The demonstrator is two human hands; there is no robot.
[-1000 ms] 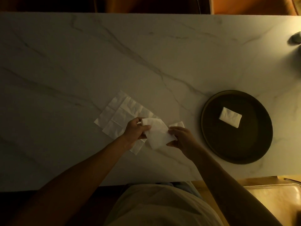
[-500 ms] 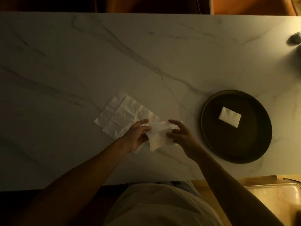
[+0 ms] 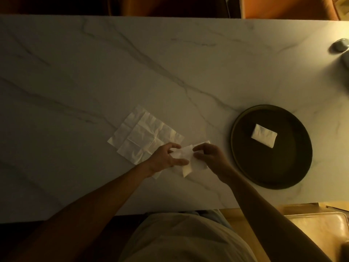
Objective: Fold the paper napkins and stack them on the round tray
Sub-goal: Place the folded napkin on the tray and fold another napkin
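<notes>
A white paper napkin [image 3: 186, 157], partly folded, sits between my two hands near the table's front edge. My left hand [image 3: 166, 157] pinches its left side with fingers and thumb. My right hand [image 3: 209, 157] grips its right side from above. Unfolded creased napkins [image 3: 143, 135] lie flat just left of and behind my left hand. The dark round tray [image 3: 294, 174] rests on the right, and one small folded napkin [image 3: 264, 135] lies in its middle.
The white marble table [image 3: 170, 72] stretches wide to the back and left. A small grey object [image 3: 340, 45] sits at the far right edge. Orange chairs stand behind the table, and a pale seat [image 3: 317, 233] is below right.
The napkin between my hands has been folded smaller. Both hands have closed in toward each other around it. Tray and flat napkins have not moved.
</notes>
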